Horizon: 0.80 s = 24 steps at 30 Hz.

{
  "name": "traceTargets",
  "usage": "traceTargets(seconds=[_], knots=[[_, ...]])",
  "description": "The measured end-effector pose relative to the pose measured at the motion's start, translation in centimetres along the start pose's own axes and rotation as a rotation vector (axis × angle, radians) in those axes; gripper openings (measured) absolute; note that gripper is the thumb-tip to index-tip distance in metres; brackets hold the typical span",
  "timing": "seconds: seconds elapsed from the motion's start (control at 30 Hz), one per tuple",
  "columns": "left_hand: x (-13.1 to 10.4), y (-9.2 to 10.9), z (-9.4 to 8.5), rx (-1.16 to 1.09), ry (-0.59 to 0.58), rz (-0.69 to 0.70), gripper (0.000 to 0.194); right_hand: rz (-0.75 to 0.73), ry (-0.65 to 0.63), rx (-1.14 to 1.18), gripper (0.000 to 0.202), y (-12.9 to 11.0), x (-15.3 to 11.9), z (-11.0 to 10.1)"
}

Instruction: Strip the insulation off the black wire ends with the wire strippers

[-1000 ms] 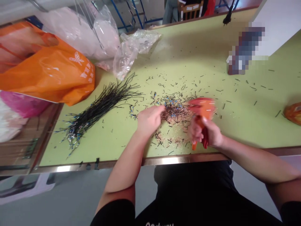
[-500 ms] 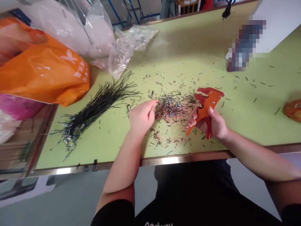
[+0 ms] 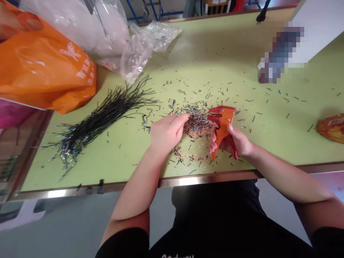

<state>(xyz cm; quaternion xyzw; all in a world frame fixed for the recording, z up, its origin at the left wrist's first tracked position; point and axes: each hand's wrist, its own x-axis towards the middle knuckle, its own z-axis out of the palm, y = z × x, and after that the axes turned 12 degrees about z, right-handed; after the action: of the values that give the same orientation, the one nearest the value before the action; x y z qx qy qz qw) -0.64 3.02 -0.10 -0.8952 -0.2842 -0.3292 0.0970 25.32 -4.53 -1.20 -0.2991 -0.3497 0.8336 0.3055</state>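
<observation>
Orange-and-red hand tool (image 3: 224, 123) in my R hand, scraps all over the desk

OK so my right hand (image 3: 239, 139) has the tool by its handles, fingers curled round, thumb up by the pivot end. Prob held like that bc one squeeze works it w/o shifting grip. Its head points left, over the edge of the scrap pile (image 3: 199, 123), which tbh makes sense: whatever my left hand (image 3: 166, 132) offers meets the mouth straight on, and bits drop right on the heap.

Left fingers are bent in, index reaching toward the tool's head w/ a small gap. Looks like a pinch, but can't tell if there's a wire in it, too fine to see.

Black wire bundle (image 3: 104, 114) lies slantwise on the green tabletop (image 3: 215, 50), left of my left hand, blue-tipped ends mostly at the lower left, other ends fanned out nearer the pile. I'd guess it's there so the left can reach it while the right keeps the tool. Orange bag (image 3: 53, 71) and crinkly clear plastic (image 3: 137, 53) sit behind it, prob out of elbow range. FWIW, loose black offcuts are scattered past the tool too.
</observation>
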Motion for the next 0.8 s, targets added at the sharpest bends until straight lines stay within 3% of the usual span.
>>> traceTargets(seconds=[0.33,0.8], knots=[[-0.2,0.1,0.2,0.024,-0.002,0.032,0.030,-0.013,0.085,-0.023,0.066,0.4,0.2,1.0],[0.4,-0.7,0.2,-0.107,0.088,-0.003,0.037,-0.216,-0.002,-0.005,0.066,1.6,-0.4,2.5]])
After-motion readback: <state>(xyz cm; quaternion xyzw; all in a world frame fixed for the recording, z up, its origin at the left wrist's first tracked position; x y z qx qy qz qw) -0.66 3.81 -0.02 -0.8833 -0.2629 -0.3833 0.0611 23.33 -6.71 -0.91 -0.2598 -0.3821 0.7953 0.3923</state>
